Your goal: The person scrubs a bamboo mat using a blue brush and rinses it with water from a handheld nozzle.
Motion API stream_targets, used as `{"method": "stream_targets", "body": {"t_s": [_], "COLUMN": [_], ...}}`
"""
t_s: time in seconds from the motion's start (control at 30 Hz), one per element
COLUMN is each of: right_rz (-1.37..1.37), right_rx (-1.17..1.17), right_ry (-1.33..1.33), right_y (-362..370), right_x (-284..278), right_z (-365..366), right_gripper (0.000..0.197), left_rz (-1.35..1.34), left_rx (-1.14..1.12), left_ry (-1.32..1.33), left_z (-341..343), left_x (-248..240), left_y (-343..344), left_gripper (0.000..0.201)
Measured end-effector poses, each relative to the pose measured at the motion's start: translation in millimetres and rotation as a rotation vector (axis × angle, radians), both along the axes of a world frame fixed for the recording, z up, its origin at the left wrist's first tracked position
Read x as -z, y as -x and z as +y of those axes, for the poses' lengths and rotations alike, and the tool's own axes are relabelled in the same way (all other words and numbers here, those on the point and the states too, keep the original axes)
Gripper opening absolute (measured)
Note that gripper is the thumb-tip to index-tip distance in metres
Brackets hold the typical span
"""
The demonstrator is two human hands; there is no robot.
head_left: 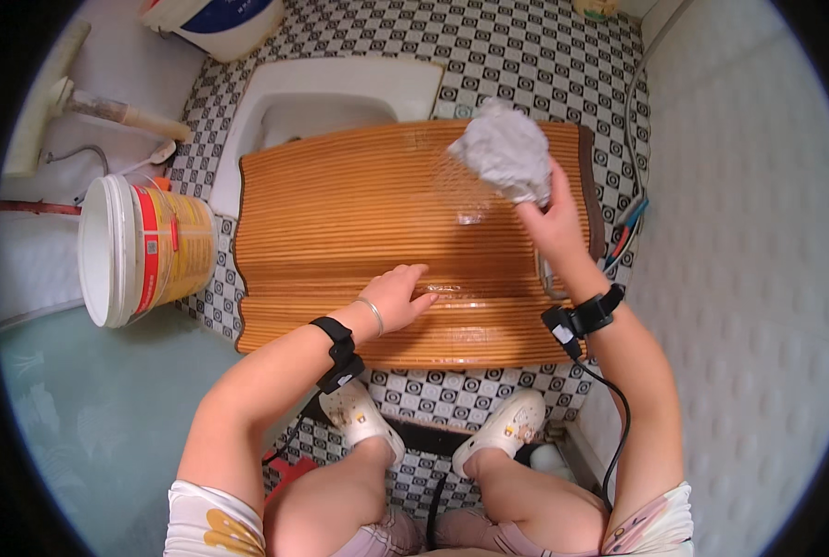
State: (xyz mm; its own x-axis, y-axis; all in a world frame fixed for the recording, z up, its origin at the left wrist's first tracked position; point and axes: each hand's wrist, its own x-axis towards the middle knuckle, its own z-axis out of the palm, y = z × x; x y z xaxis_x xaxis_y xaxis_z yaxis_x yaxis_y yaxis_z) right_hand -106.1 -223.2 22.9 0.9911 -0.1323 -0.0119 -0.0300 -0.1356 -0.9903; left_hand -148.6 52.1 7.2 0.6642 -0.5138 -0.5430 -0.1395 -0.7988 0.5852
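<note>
My right hand (pixel 556 227) is closed around a crumpled pale grey bundle (pixel 505 153), holding it above the upper right part of a brown ribbed mat (pixel 340 209). I cannot tell what the bundle is made of. Fine pale streaks (pixel 461 184) fan out from its left side toward the mat, and a shiny patch shows just below them. Below my right palm, near the wrist, is a bent grey tube (pixel 546 277).

My left hand (pixel 398 297) grasps nothing: its fingers are stretched out, thumb apart, low at the lower middle of the mat. I cannot tell how firmly they touch it. Beside them the ribs glisten.

The mat lies over the black-and-white patterned floor (pixel 489 58) and covers part of a white basin (pixel 340 79) set in it. To its left a white bucket (pixel 184 246) with a yellow and red label lies tilted. My feet, in white clogs (pixel 359 415), stand near the mat's lower edge.
</note>
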Motion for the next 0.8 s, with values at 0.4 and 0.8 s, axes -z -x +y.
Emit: {"method": "stream_targets", "body": {"t_s": [0.4,0.8], "right_rz": [-0.066,0.159], "right_rx": [-0.394,-0.213], "right_ry": [0.527,0.358], "right_y": [17,20], "right_x": [4,-9], "right_z": [109,19], "right_gripper": [0.09,0.062], "left_rz": [-0.126,-0.239], "left_rx": [-1.048,-1.019], "left_ry": [0.229,0.209], "left_z": [-38,-60], "left_x": [-51,-20], "left_y": [-66,-65], "left_gripper": [0.117,0.099]}}
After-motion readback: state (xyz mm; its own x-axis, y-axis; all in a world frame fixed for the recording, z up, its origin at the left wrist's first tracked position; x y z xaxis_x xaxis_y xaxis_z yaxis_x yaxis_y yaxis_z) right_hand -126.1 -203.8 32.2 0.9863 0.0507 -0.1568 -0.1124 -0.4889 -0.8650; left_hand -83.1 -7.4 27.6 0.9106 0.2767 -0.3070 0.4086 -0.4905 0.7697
